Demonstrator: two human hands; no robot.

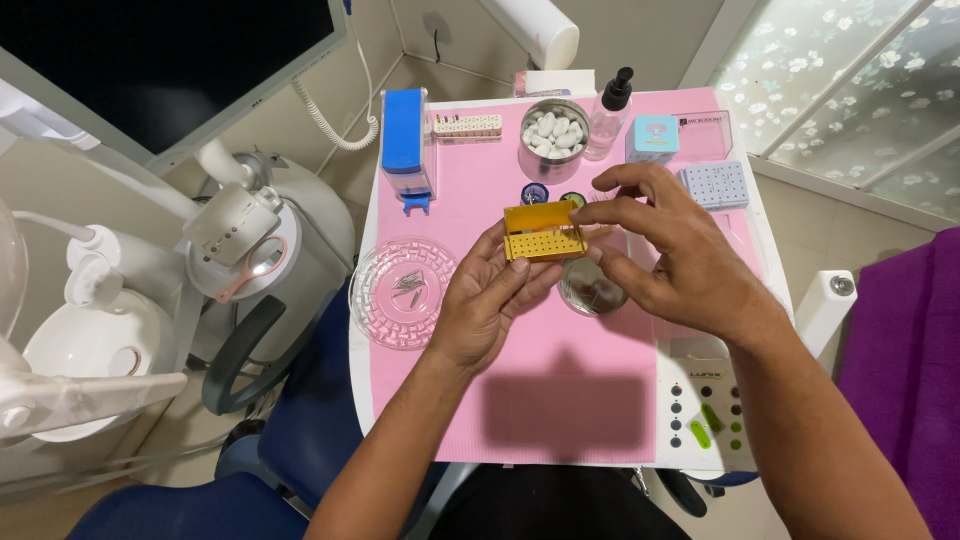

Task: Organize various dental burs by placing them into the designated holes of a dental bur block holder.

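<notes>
My left hand point(487, 298) cradles a small yellow box point(541, 236) with a perforated top and its lid raised, held above the pink mat point(560, 400). My right hand point(672, 250) pinches the box's right end with thumb and forefinger; whether a small part sits in that pinch is too small to tell. Under the right hand lies a small round glass dish point(590, 292), partly hidden.
A clear ribbed dish with thin metal pieces point(403, 291) sits left of my hands. At the back stand a blue dispenser point(406, 140), a steel cup of white rolls point(553, 138), a pump bottle point(606, 113) and a pale blue holed block point(714, 184). A white control unit point(702, 410) is at right.
</notes>
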